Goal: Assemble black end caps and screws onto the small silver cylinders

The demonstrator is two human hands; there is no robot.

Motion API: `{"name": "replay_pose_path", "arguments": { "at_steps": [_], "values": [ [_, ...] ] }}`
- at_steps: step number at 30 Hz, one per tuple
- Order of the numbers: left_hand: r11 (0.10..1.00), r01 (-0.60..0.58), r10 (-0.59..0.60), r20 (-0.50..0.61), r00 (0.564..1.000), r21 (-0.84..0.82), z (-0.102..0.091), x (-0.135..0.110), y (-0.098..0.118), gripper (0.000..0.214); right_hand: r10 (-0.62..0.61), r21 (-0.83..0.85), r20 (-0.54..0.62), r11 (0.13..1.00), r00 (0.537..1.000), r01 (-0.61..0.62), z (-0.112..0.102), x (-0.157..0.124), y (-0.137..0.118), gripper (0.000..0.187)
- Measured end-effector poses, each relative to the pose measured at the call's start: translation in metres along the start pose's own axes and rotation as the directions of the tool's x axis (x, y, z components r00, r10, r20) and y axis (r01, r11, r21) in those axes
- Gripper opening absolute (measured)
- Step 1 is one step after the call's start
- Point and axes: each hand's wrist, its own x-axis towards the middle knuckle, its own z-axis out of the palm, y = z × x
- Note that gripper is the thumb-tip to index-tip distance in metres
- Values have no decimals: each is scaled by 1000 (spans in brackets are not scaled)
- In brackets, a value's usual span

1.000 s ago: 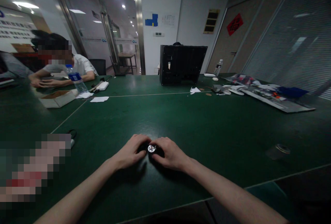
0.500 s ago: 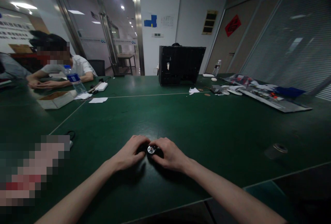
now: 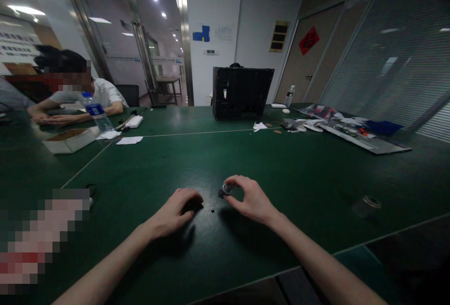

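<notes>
Between the thumb and fingers of my right hand [image 3: 253,202] is a small round part [image 3: 226,189] with a pale ring and a dark body, raised just above the table. My left hand [image 3: 176,213] rests lower on the left, fingers curled around a black piece [image 3: 197,203] that is mostly hidden by them. On the green tabletop between the two hands lies a tiny ring-shaped bit [image 3: 212,209], dark with a pale rim. Neither hand touches it.
A clear cup [image 3: 367,206] stands to the right. Farther back are a black box-like case [image 3: 242,93], a tray of parts [image 3: 365,136], a water bottle [image 3: 98,115] and an open carton [image 3: 70,141]. Another person [image 3: 101,94] leans on the table at the far left.
My hands have come apart. My right hand has moved right and up with the round part, and the tiny ring-shaped bit now shows on the table. My left hand stays nearly in place.
</notes>
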Motion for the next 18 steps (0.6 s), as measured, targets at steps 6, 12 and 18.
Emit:
{"name": "replay_pose_path", "arguments": {
  "at_steps": [6, 12, 18],
  "values": [
    [999, 24, -23, 10, 1000, -25, -1, -3, 0, 34, 239, -179, -65, 953, 969, -247, -90, -23, 57, 25],
    [999, 30, -29, 5, 1000, -19, -2, -3, 2, 35, 491, -443, -161, 739, 856, -507, -187, -68, 163, 33],
    [1000, 7, -7, -4, 1000, -14, 0, -3, 0, 34, 672, -534, -91, 590, 735, -606, -229, -96, 230, 26]
  ]
}}
